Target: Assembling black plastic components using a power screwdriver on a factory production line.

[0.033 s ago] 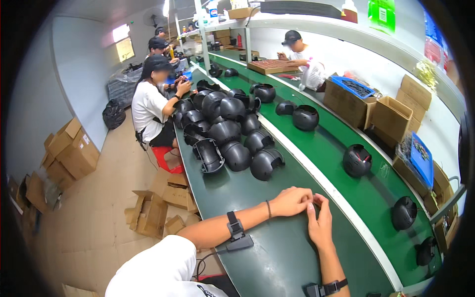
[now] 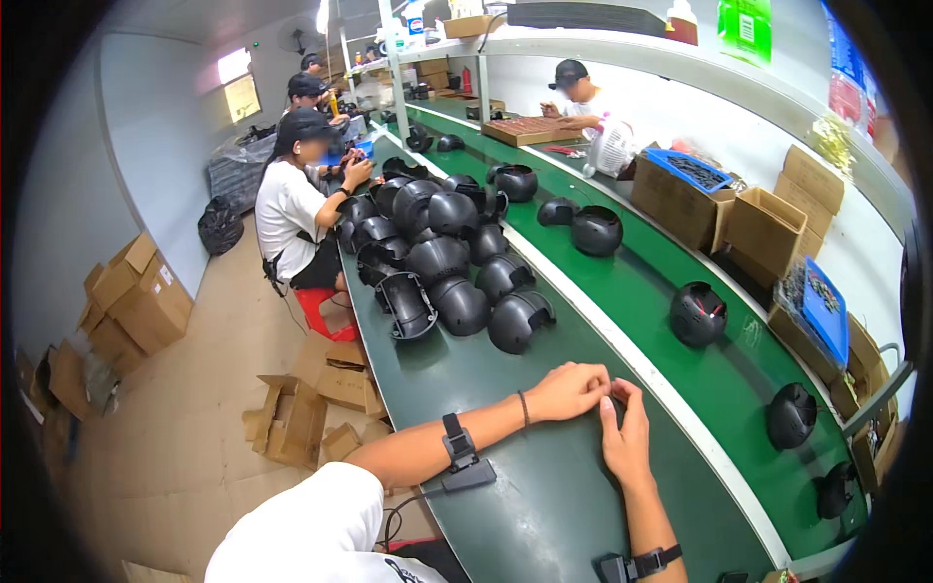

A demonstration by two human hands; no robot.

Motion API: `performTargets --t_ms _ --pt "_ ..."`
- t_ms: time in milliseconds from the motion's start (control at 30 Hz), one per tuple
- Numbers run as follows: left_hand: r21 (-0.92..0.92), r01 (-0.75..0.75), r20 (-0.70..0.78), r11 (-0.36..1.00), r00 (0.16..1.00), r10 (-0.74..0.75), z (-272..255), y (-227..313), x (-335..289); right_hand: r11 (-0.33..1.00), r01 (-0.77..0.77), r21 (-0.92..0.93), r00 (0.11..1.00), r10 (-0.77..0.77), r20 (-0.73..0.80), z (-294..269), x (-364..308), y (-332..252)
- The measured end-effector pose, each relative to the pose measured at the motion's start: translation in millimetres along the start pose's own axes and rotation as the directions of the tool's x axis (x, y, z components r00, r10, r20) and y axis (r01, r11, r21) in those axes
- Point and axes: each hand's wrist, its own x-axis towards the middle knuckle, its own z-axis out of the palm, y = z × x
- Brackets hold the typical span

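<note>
My left hand [image 2: 570, 392] is above the dark green worktop, its fingers curled together. Whether anything small is pinched in it, I cannot make out. Close against its fingertips is my right hand [image 2: 627, 437], with the fingers bent slightly and the thumb apart; nothing shows in it. Both wrists rest near the table surface, and a black strap with a small box [image 2: 466, 457] is on my left forearm. Beyond my hands lies a heap of black rounded shells [image 2: 437, 260], the closest being a notched shell [image 2: 520, 321].
Right of a white rail, a green conveyor belt [image 2: 632, 282] carries several black shells [image 2: 698, 314]. Cardboard boxes [image 2: 768, 233] and blue trays [image 2: 826, 306] line its far side. People [image 2: 296, 204] sit along the left edge; another person [image 2: 578, 102] works across the belt. Cartons [image 2: 292, 418] lie on the floor.
</note>
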Motion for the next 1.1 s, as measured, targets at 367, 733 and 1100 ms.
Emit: performTargets --t_ms 367,733,1100 --pt "-0.214 -0.027 -0.180 0.976 0.984 -0.012 3 -13 6 0.999 0.040 -0.026 0.999 -0.040 -0.017 -6 -3 1" --pt "-0.038 0.047 -0.276 0.998 0.960 -0.056 12 -16 11 0.994 0.095 -0.050 0.995 -0.097 -0.035 -1 -3 10" --pt "-0.165 0.126 -0.008 0.978 0.992 -0.129 -2 9 5 0.993 -0.007 -0.114 1.000 0.008 0.010 -4 1 -6"
